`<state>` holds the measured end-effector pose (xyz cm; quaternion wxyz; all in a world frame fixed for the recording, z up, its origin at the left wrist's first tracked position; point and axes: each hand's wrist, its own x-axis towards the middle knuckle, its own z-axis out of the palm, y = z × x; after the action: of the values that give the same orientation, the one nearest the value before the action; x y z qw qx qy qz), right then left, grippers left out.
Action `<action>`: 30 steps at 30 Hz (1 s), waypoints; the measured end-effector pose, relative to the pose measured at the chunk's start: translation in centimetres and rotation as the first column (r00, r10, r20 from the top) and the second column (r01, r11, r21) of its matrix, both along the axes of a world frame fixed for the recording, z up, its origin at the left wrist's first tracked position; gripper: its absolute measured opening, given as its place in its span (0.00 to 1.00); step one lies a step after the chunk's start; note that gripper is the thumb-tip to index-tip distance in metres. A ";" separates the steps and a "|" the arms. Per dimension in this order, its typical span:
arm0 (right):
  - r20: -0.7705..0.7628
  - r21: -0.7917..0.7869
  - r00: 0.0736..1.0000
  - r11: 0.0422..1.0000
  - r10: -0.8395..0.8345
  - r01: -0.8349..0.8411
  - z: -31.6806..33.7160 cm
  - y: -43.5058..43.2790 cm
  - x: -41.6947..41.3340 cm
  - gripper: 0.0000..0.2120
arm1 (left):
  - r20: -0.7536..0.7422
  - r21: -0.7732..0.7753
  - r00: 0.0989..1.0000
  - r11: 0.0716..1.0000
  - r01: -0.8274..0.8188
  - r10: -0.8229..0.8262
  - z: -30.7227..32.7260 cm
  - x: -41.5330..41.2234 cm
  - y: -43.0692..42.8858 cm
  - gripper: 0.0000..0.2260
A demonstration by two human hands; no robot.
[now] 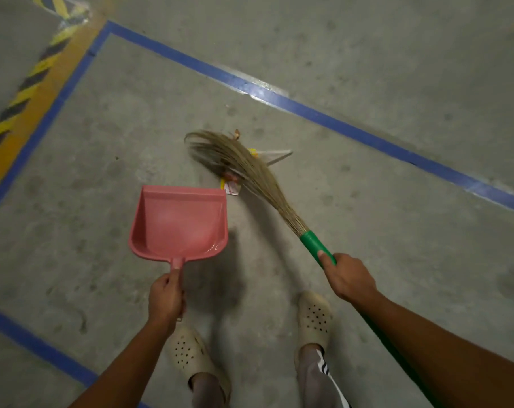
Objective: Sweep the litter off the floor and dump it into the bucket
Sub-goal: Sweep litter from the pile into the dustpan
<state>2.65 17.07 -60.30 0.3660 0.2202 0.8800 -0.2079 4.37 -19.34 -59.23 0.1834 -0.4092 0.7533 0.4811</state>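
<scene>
My left hand (165,295) grips the handle of a pink dustpan (177,222), which hangs low over the concrete floor with its open lip pointing away from me. My right hand (348,276) grips the green handle of a straw broom (244,169). The broom's bristles curve left over a small heap of litter. A red and white wrapper (231,185) lies just past the dustpan's right front corner. A white paper scrap (275,156) and a yellow bit (253,152) show behind the bristles. No bucket is in view.
Blue tape lines (308,111) frame a rectangle on the grey floor around me. A yellow and black hazard stripe (23,92) runs along the left, outside the blue line. My feet in pale clogs (314,316) stand below the tools.
</scene>
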 end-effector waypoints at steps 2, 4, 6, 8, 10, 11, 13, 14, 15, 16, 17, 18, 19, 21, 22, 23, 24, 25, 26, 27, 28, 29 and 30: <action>-0.021 -0.015 0.999 0.999 -0.038 0.038 0.3 0.0 0.0 0.26 | -0.004 -0.003 1.000 1.000 0.017 -0.017 0.6 -0.9 0.1 0.21; -0.024 -0.030 0.996 0.996 -0.081 0.080 0.7 -0.2 -0.3 0.26 | -0.006 -0.014 0.999 0.999 0.040 -0.041 1.0 -1.8 -0.3 0.22; -0.019 -0.040 0.990 0.990 -0.140 0.139 0.8 -0.8 -0.6 0.26 | -0.015 -0.024 0.996 0.996 0.087 -0.088 1.3 -2.9 -1.2 0.23; -0.022 -0.034 0.972 0.972 -0.233 0.232 0.1 -1.6 -0.6 0.27 | -0.009 -0.052 0.990 0.989 0.138 -0.138 1.1 -3.9 -2.7 0.25; -0.011 -0.038 0.940 0.940 -0.340 0.339 -1.2 -2.6 -0.6 0.28 | 0.011 -0.079 0.984 0.980 0.181 -0.181 0.2 -4.8 -4.6 0.28; 0.006 -0.034 0.921 0.920 -0.390 0.390 -2.0 -3.2 -0.6 0.28 | 0.024 -0.093 0.979 0.974 0.206 -0.205 -0.4 -5.3 -5.7 0.29; 0.052 -0.020 0.883 0.883 -0.467 0.468 -3.7 -4.5 -0.7 0.29 | 0.050 -0.109 0.966 0.960 0.257 -0.253 -1.8 -6.4 -7.9 0.32; 0.077 -0.013 0.868 0.870 -0.491 0.493 -4.8 -5.2 -0.8 0.30 | 0.068 -0.112 0.959 0.953 0.282 -0.276 -2.7 -7.0 -9.0 0.33; 0.102 -0.003 0.860 0.864 -0.500 0.503 -5.7 -6.1 -0.9 0.31 | 0.087 -0.119 0.951 0.945 0.305 -0.296 -3.6 -7.6 -10.1 0.34; 0.124 0.005 0.855 0.862 -0.503 0.506 -6.5 -7.2 -1.0 0.31 | 0.107 -0.124 0.944 0.938 0.324 -0.312 -4.4 -8.1 -11.1 0.35; 0.139 0.009 0.853 0.862 -0.503 0.507 -7.1 -8.4 -1.0 0.31 | 0.125 -0.124 0.939 0.934 0.336 -0.322 -5.2 -8.6 -12.0 0.35; 0.144 0.007 0.854 0.863 -0.500 0.505 -7.7 -9.6 -0.9 0.31 | 0.138 -0.122 0.936 0.932 0.341 -0.324 -5.9 -9.1 -12.9 0.34; 0.145 -0.001 0.855 0.864 -0.498 0.503 -8.1 -10.9 -0.7 0.30 | 0.143 -0.114 0.935 0.933 0.342 -0.325 -6.5 -9.4 -13.7 0.34; 0.137 -0.018 0.851 0.858 -0.507 0.513 -7.9 -13.5 -0.4 0.29 | 0.141 -0.090 0.935 0.936 0.339 -0.325 -7.2 -10.1 -15.0 0.34; 0.125 -0.024 0.854 0.859 -0.504 0.511 -7.4 -14.5 -0.1 0.28 | 0.147 -0.086 0.933 0.935 0.343 -0.329 -7.2 -10.4 -15.4 0.35; 0.103 -0.030 0.860 0.863 -0.500 0.505 -6.9 -15.3 0.1 0.27 | 0.155 -0.083 0.929 0.933 0.350 -0.335 -7.1 -10.6 -15.7 0.35; 0.067 -0.037 0.866 0.866 -0.495 0.498 -6.3 -15.7 0.2 0.26 | 0.161 -0.079 0.926 0.930 0.358 -0.342 -6.9 -10.9 -15.9 0.36; 0.028 -0.039 0.872 0.872 -0.488 0.489 -5.7 -16.0 0.1 0.25 | 0.162 -0.073 0.923 0.929 0.364 -0.349 -6.7 -11.2 -16.0 0.36; -0.010 -0.033 0.876 0.876 -0.482 0.482 -5.2 -15.9 0.0 0.25 | 0.159 -0.068 0.920 0.926 0.371 -0.357 -6.4 -11.7 -16.0 0.35; -0.039 -0.027 0.878 0.879 -0.477 0.476 -4.8 -15.6 -0.3 0.25 | 0.154 -0.063 0.917 0.923 0.380 -0.368 -6.1 -12.2 -16.0 0.35; -0.063 -0.023 0.873 0.876 -0.483 0.483 -4.4 -15.2 -0.8 0.25 | 0.148 -0.060 0.912 0.917 0.394 -0.382 -5.9 -12.8 -15.9 0.35; -0.083 -0.015 0.865 0.869 -0.494 0.495 -4.1 -14.5 -1.3 0.26 | 0.144 -0.059 0.907 0.911 0.408 -0.396 -5.8 -13.4 -15.9 0.35; -0.106 -0.002 0.854 0.859 -0.509 0.512 -4.0 -13.7 -1.9 0.26 | 0.139 -0.058 0.902 0.906 0.420 -0.409 -5.8 -14.1 -15.8 0.35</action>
<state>0.76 3.37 -64.29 0.2491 0.4393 0.8105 -0.2968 -9.71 -35.11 -64.98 0.3099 -0.2760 0.8303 0.3720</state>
